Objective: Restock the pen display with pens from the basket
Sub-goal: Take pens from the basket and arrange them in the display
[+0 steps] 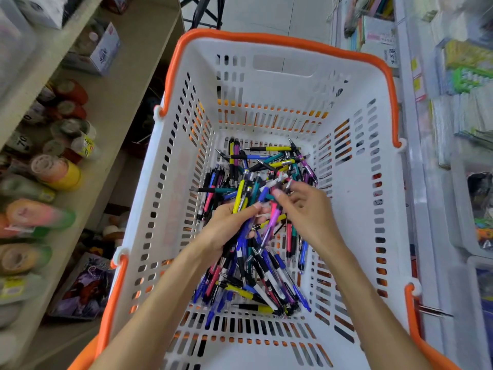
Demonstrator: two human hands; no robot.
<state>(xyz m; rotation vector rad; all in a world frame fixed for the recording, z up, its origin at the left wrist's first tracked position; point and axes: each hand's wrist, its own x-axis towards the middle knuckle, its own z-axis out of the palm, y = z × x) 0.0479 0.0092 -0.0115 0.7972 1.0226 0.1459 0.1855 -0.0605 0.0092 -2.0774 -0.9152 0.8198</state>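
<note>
Both arms reach down into a white basket with orange handles, and the pens lie heaped on its floor, a tangle of blue, yellow, pink, purple, teal and black barrels running from about twelve o'clock down to six. The left hand sits near the middle of the heap, its fingers curled round a bunch of pens that fan out above and below its grip. Just at its three o'clock, the right hand has its fingers bent toward the tops of that same bunch, fingertips pinching among the pen ends; which single pen it has, I cannot tell through the blur. Out at nine o'clock a beige shelf carries rolls of coloured tape and a small box. At three o'clock stands a white rack of packaged stationery, too blurred to read.
</note>
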